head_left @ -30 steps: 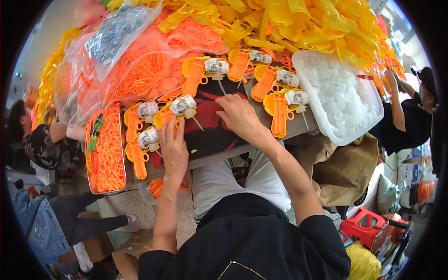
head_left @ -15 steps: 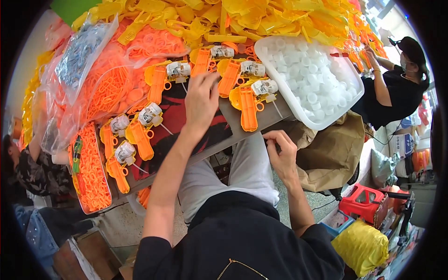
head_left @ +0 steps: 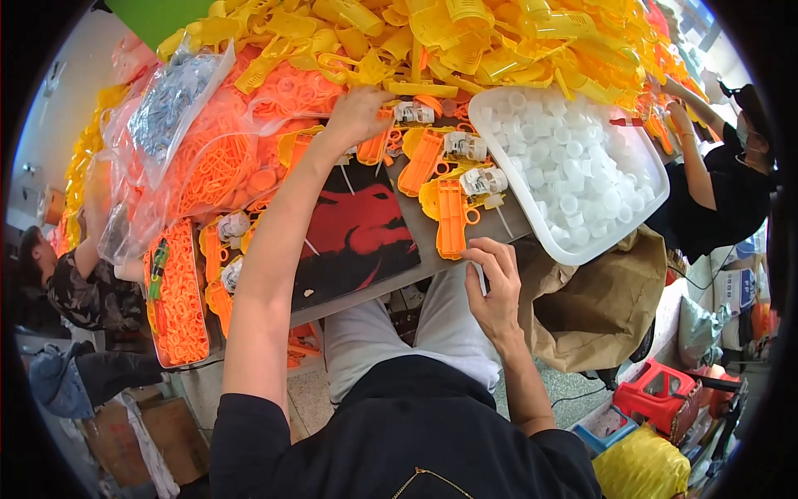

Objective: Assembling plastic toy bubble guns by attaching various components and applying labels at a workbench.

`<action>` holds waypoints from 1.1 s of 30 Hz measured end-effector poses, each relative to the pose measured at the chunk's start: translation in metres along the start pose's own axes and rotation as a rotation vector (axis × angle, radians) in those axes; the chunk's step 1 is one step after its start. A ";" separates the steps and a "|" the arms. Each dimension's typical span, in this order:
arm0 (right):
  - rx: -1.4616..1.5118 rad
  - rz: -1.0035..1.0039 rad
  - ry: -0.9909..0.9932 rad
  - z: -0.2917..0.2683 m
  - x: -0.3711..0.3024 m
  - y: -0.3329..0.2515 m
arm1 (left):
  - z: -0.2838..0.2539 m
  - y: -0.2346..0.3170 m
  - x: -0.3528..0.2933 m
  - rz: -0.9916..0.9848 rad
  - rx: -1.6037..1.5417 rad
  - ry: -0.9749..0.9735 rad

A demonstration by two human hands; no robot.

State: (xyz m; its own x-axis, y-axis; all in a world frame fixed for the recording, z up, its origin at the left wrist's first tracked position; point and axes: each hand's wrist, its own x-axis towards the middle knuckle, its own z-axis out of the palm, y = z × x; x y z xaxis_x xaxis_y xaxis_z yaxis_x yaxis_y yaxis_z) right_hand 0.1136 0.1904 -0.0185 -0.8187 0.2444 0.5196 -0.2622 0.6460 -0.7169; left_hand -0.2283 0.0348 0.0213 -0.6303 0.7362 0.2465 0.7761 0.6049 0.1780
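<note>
My left hand [head_left: 359, 116] reaches to the far side of the table, over a toy gun half [head_left: 373, 150] with an orange handle and beside loose orange parts. Its fingertips are mostly hidden. My right hand [head_left: 496, 287] hovers at the table's front edge, fingers bent and apart, holding nothing. Just beyond it lies another toy gun half [head_left: 451, 224]: orange handle, yellow shell, white printed barrel piece. A similar toy gun half [head_left: 421, 165] lies behind that one. More gun halves at the left are partly covered by my left forearm.
A white tub [head_left: 569, 249] of translucent caps stands right, above a brown paper bag [head_left: 603, 312]. Yellow shells [head_left: 465, 41] heap up at the back. Bags of orange parts [head_left: 220, 170] and an orange-filled tray [head_left: 181, 316] sit left, around a red-and-black mat [head_left: 353, 237]. Co-workers flank both sides.
My left hand has moved farther back, toward the orange parts. My right hand's fingers have spread a little near the closest gun half. The whole view has shifted slightly.
</note>
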 end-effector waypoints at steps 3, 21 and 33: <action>-0.080 -0.026 -0.041 0.006 0.000 0.005 | 0.007 0.013 -0.003 -0.182 0.089 -0.245; -0.172 -0.051 -0.129 0.030 0.010 0.024 | -0.063 0.006 0.012 -0.175 -0.178 -0.509; -0.274 -0.119 -0.164 -0.065 0.077 -0.013 | -0.060 0.075 -0.198 -0.182 -0.144 -0.227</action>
State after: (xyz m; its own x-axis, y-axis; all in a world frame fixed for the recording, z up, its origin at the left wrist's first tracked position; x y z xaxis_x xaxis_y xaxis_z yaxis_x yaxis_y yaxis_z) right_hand 0.0873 0.2480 0.0610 -0.8677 0.0507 0.4945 -0.2318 0.8387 -0.4928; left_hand -0.0443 -0.0838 0.0433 -0.7345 0.6783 -0.0182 0.6344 0.6960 0.3363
